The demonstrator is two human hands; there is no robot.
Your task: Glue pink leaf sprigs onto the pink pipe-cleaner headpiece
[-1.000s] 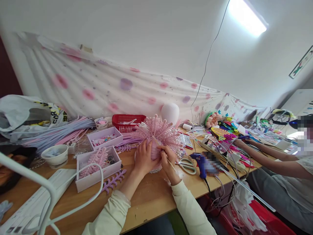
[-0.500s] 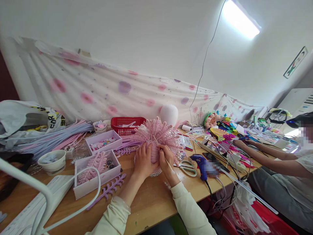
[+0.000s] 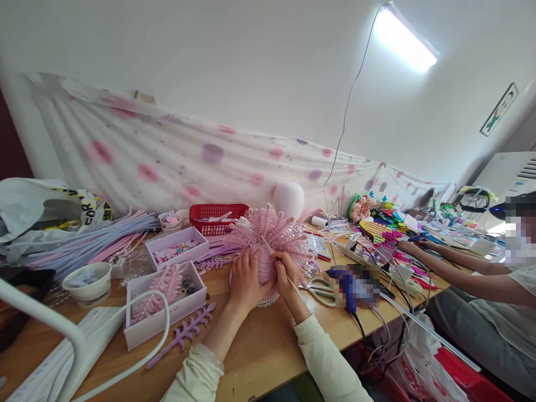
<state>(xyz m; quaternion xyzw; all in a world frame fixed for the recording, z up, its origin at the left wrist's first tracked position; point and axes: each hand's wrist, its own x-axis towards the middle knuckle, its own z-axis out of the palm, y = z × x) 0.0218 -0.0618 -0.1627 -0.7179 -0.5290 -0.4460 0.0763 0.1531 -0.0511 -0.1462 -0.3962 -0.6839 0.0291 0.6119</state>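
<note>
A pink headpiece [image 3: 272,231] made of curled plastic fronds with a pearl rim stands on the wooden table [image 3: 259,346]. My left hand [image 3: 245,279] wraps round its left side, fingers closed on it. My right hand [image 3: 287,276] pinches a thin wooden stick [image 3: 268,245] and pokes its tip among the fronds. A white foam head form [image 3: 290,199] stands just behind the headpiece.
Left of my hands lie two lilac boxes [image 3: 165,301] of pink parts, a loose purple frond [image 3: 184,334], a white bowl [image 3: 87,282] and a red basket [image 3: 215,216]. To the right are scissors [image 3: 324,290] and a blue glue gun [image 3: 345,285]. Another person's arms [image 3: 456,268] rest on the table's right end.
My hands stay on the headpiece and the stick has shifted only slightly. The view has drifted a little to the right and down.
</note>
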